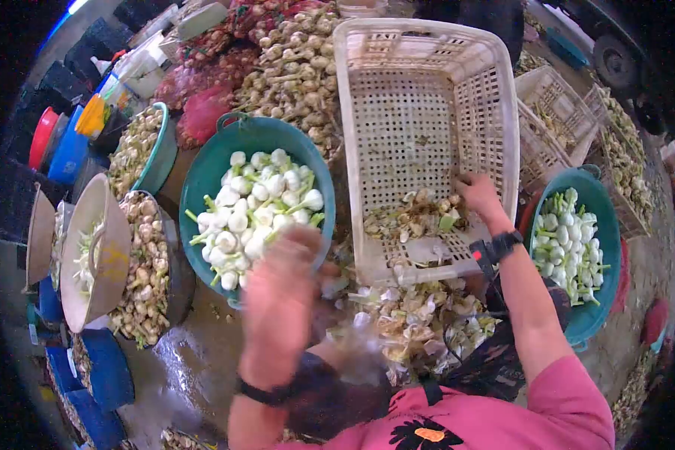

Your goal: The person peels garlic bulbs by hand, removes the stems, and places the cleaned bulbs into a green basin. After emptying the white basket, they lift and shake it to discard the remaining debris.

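Note:
My left hand (281, 289) is smeared by motion at the near edge of a green basin (195, 195) with peeled white garlic bulbs (255, 214) in it. What that hand holds, if anything, is unclear. Inside a tilted, dirty white plastic crate (352, 150), my right hand (478, 196) is by the right wall with its fingers curled in. Unpeeled garlic bulbs and scraps (420, 214) lie just left of it, at the crate's near end. The fingers hide whatever they may grip.
Garlic skins (412, 322) are heaped below the crate. A second green basin (611, 262) of peeled garlic stands at the right. Unpeeled garlic (300, 67) is piled behind, near red mesh bags (210, 112). More tubs stand at the left, including a beige basin (116, 247).

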### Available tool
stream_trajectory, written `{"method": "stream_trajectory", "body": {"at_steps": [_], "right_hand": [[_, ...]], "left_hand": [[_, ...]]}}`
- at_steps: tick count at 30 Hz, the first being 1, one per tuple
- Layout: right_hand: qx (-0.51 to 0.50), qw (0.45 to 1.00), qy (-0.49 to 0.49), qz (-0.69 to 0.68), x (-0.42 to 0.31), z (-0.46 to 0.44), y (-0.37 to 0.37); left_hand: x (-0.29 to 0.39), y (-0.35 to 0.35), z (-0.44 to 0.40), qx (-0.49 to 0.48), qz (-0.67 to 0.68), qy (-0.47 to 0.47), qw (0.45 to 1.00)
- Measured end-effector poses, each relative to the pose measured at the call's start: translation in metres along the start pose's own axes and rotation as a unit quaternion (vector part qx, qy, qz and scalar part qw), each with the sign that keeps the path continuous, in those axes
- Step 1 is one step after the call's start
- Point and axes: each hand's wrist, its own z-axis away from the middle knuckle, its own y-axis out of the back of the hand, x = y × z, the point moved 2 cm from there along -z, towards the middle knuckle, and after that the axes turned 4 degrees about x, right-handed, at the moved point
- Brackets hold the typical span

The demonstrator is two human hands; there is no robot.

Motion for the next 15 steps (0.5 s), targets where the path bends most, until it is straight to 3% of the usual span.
{"method": "stream_trajectory", "body": {"at_steps": [1, 2, 4, 5, 7, 11, 14, 15], "right_hand": [[0.016, 1.000, 0.012, 0.011, 0.013, -0.013, -0.012], [-0.009, 1.000, 0.008, 0.020, 0.022, -0.021, -0.028], [-0.056, 0.998, 0.005, 0.036, 0.037, -0.036, -0.064], [-0.049, 0.998, 0.015, 0.035, 0.046, -0.043, -0.084], [-0.042, 0.998, 0.021, 0.046, 0.050, -0.048, -0.113], [-0.115, 0.988, -0.015, 0.104, 0.058, -0.059, -0.160], [-0.120, 0.987, -0.056, 0.090, 0.065, -0.057, -0.169], [-0.108, 0.993, -0.054, 0.014, 0.058, -0.060, -0.168]], "left_hand": [[-0.030, -0.009, -0.001, -0.081, -0.022, 0.068, 0.994], [-0.045, -0.032, 0.007, -0.095, 0.028, 0.138, 0.985], [-0.087, -0.048, 0.003, -0.119, 0.016, 0.190, 0.974], [-0.092, -0.051, -0.003, -0.094, -0.041, 0.254, 0.962], [-0.097, -0.048, -0.011, -0.077, -0.024, 0.309, 0.948], [-0.105, -0.045, -0.022, -0.060, -0.007, 0.287, 0.956], [-0.109, -0.041, -0.027, -0.085, -0.002, 0.286, 0.954], [-0.106, -0.041, -0.028, -0.083, -0.004, 0.287, 0.954]]}}
